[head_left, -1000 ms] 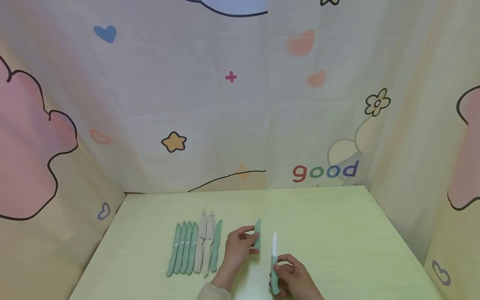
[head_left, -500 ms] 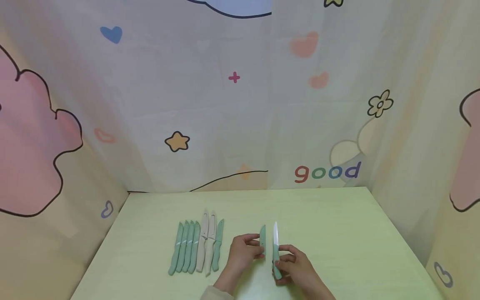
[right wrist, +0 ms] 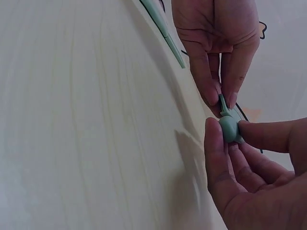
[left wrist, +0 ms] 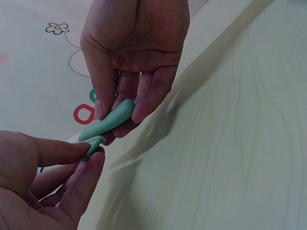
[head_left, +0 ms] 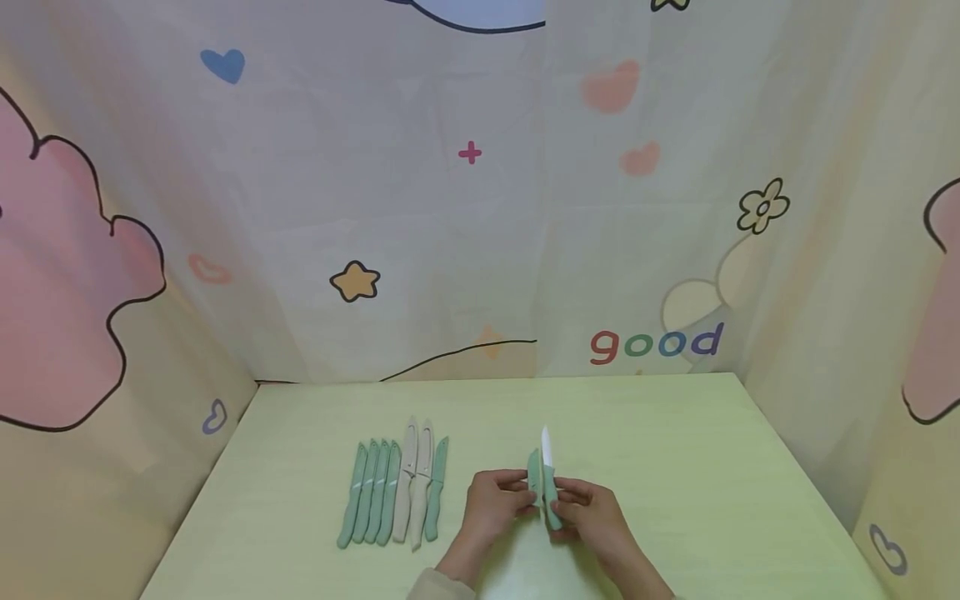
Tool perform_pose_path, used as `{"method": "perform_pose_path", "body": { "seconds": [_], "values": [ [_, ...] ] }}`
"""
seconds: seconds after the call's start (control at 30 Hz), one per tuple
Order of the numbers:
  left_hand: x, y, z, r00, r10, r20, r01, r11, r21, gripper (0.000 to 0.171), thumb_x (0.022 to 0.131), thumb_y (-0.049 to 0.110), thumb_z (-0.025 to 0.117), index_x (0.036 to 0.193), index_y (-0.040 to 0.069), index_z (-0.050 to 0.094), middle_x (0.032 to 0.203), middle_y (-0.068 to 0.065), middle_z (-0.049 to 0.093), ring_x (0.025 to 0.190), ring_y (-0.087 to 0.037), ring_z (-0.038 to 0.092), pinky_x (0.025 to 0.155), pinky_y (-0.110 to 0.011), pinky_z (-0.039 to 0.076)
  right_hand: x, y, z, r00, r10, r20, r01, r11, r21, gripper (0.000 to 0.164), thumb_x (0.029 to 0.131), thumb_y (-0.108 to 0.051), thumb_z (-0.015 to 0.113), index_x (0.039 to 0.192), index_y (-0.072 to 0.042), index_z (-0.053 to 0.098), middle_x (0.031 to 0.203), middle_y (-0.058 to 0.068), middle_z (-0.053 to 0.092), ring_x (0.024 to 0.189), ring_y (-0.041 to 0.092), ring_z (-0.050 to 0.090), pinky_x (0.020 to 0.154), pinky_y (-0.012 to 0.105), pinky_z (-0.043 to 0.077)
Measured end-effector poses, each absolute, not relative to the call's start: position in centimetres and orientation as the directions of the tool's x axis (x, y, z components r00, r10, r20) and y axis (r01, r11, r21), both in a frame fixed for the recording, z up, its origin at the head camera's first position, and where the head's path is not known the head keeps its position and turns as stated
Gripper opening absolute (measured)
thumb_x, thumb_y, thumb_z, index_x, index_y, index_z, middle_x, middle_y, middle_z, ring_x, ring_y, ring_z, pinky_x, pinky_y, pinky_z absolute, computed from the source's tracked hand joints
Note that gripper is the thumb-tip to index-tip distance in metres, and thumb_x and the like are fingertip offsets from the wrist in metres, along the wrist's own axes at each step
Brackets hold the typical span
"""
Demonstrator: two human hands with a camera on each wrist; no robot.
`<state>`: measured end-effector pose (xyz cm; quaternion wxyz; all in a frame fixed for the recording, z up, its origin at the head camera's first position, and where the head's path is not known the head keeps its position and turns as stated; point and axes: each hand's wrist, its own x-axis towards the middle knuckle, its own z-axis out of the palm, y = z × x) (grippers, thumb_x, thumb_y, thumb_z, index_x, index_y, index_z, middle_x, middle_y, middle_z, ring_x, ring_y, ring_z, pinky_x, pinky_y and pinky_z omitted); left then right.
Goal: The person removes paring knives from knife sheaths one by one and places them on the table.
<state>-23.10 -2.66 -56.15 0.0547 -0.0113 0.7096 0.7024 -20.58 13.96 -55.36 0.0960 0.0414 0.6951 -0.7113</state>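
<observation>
My left hand (head_left: 493, 504) pinches a green blade sheath (head_left: 534, 472) between thumb and fingers. In my right hand (head_left: 594, 510) is a paring knife (head_left: 552, 502) with a green handle, gripped by that handle, its white blade (head_left: 547, 447) bare and pointing away from me. Sheath and knife stand side by side above the table, nearly parallel, the blade tip reaching farther than the sheath. The left wrist view shows the rounded handle (left wrist: 111, 120) right beside the sheath (left wrist: 94, 147). From the right wrist, the handle's butt (right wrist: 230, 129) overlaps the sheath's lower end.
Left of my hands, a row of sheathed knives lies on the pale table (head_left: 645, 450): several green ones (head_left: 368, 496), two beige ones (head_left: 411, 492), then one more green knife (head_left: 437, 490). A printed curtain (head_left: 420, 208) encloses the table's back and sides.
Both hands have come together, bringing the sheath rightward and the knife forward, so the gap between them has narrowed to almost nothing. The row of knives stays put.
</observation>
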Motion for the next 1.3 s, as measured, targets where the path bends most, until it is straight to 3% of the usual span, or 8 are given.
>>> {"method": "perform_pose_path", "body": {
  "seconds": [0.8,1.03,1.3],
  "values": [
    [-25.1,-1.8,-56.5,-0.996,-0.009,-0.083,-0.084,0.059,0.995,0.025,0.078,-0.001,0.074,0.104,-0.003,0.071,0.08,-0.008,0.071,0.066,-0.022,0.068,0.064,-0.032,0.061,-22.7,13.3,-55.6,-0.986,0.047,-0.158,0.159,0.001,-0.987,0.031,0.087,0.003,0.065,0.118,0.008,0.063,0.108,0.024,0.068,0.087,0.028,0.065,0.065,0.041,0.062],
    [-27.1,-1.5,-56.8,-0.996,-0.05,-0.08,-0.086,0.121,0.989,0.025,0.078,0.001,0.074,0.103,-0.002,0.072,0.075,-0.005,0.072,0.062,-0.02,0.067,0.058,-0.028,0.06,-24.2,13.6,-55.8,-0.985,0.088,-0.147,0.154,0.078,-0.985,0.03,0.086,0.004,0.066,0.116,0.008,0.064,0.103,0.022,0.069,0.082,0.025,0.066,0.062,0.036,0.062],
    [-28.8,-1.1,-56.5,-0.994,-0.09,-0.068,-0.089,0.251,0.964,0.026,0.076,0.003,0.074,0.101,-0.002,0.073,0.071,-0.001,0.072,0.057,-0.015,0.066,0.054,-0.023,0.057,-25.6,13.2,-55.9,-0.984,0.136,-0.116,0.143,0.211,-0.967,0.027,0.084,0.002,0.068,0.11,0.008,0.068,0.092,0.019,0.071,0.064,0.024,0.065,0.055,0.031,0.06]
  ]
}}
